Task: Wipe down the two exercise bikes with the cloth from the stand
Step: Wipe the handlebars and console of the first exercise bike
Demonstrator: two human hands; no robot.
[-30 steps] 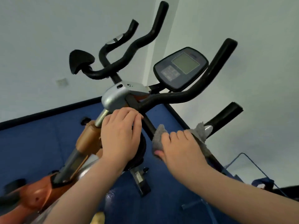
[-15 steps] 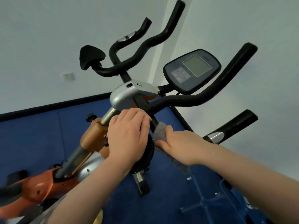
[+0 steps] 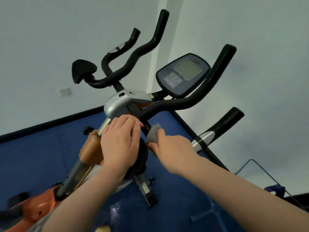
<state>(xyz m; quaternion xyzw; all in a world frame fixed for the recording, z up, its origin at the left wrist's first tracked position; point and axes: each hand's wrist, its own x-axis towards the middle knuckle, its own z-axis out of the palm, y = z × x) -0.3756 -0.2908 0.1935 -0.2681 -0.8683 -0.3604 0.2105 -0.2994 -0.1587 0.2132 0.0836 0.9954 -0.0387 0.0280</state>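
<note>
At frame centre, the right hand (image 3: 168, 148) grips the grey cloth (image 3: 153, 133) against the exercise bike's handlebar (image 3: 167, 106) stem; the left hand (image 3: 119, 143) rests flat, fingers relaxed. Wiping looks unfinished; no second bike is in view.

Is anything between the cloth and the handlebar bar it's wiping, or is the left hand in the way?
Nothing visible separates them. The right hand presses the grey cloth right against the black bar. The left hand rests beside it on a round black part, close to the cloth but not between it and the bar.
</note>
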